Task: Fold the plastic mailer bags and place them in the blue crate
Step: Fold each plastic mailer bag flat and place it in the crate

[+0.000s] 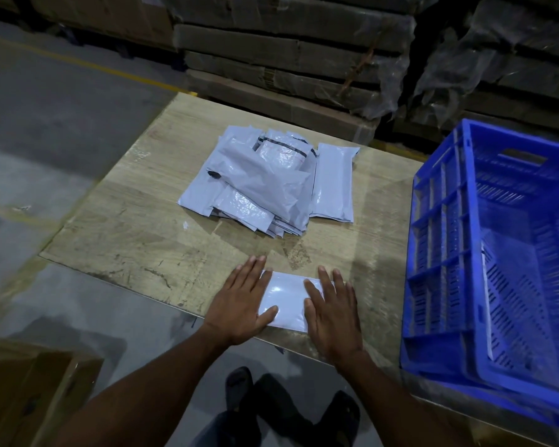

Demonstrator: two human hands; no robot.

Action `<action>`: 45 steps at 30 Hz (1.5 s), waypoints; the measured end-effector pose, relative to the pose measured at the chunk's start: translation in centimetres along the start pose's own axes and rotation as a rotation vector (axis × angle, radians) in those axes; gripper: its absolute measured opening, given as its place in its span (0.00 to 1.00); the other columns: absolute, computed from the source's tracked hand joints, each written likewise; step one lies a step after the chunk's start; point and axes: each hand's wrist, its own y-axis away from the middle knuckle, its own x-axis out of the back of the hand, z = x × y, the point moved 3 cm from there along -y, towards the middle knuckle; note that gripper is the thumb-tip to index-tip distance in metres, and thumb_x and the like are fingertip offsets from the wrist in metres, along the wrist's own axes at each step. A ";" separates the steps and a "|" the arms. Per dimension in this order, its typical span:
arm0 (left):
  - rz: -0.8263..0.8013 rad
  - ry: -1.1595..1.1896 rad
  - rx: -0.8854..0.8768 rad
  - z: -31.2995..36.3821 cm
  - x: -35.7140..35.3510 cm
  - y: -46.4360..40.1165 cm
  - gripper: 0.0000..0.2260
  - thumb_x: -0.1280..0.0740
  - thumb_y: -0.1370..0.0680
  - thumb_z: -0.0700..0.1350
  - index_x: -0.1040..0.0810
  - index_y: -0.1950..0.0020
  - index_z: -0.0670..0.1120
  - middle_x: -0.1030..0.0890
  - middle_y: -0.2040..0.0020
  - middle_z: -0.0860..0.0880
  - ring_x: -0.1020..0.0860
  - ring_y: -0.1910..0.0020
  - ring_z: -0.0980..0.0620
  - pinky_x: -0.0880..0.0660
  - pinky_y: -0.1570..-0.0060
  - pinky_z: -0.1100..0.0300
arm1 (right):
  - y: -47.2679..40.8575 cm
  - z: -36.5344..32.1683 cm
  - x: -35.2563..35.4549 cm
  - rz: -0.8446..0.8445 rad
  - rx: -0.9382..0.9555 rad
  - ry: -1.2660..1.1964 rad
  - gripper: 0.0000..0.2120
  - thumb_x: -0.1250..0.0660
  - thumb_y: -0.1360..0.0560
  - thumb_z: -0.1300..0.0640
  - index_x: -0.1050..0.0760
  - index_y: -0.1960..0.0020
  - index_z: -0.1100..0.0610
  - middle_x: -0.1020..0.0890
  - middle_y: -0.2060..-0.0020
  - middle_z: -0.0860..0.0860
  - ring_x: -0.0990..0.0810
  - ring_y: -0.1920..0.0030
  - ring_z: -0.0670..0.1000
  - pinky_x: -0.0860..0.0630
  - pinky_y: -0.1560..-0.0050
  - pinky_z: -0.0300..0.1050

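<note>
- Left hand (239, 304): fingers (250, 272) straight, slightly spread, pressing flat on the left end of the folded mailer bag (288, 300).
- Right hand (334, 312): fingers straight, flat on its right end.
- The bag lies at the tabletop's (136, 227) near edge; the loose pile (265, 185) sits beyond, the blue crate (465, 221) to the right.

text: none readable | mailer bags (265, 182): dark stripes only, no legible print | blue crate (439, 253): no label | cardboard boxes (271, 53): markings illegible
</note>
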 end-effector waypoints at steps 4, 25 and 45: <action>-0.040 -0.019 -0.007 0.0 -0.5 0.1 0.37 0.47 0.18 0.66 0.42 0.16 0.44 0.50 0.15 0.43 0.52 0.16 0.44 0.52 0.20 0.46 | 0.0 -0.2 0.1 -0.035 -0.003 0.025 0.22 0.48 0.17 0.47 0.28 0.27 0.50 0.38 0.21 0.53 0.42 0.21 0.59 0.41 0.25 0.64; -0.125 -0.003 -0.025 -0.1 -0.4 0.1 0.37 0.57 0.17 0.68 0.50 0.15 0.45 0.57 0.15 0.45 0.60 0.16 0.43 0.55 0.20 0.44 | 2.6 2.5 2.1 -0.287 -0.076 -0.103 0.38 0.67 0.21 0.30 0.58 0.17 0.49 0.62 0.19 0.44 0.69 0.21 0.46 0.61 0.21 0.59; 0.024 0.071 -0.037 5.8 -0.6 -2.2 0.25 0.46 0.17 0.52 0.25 0.26 0.43 0.27 0.24 0.43 0.30 0.24 0.44 0.32 0.26 0.46 | 0.2 -0.5 0.6 -0.090 0.077 0.010 0.25 0.55 0.15 0.46 0.33 0.24 0.50 0.35 0.22 0.51 0.40 0.21 0.60 0.41 0.25 0.64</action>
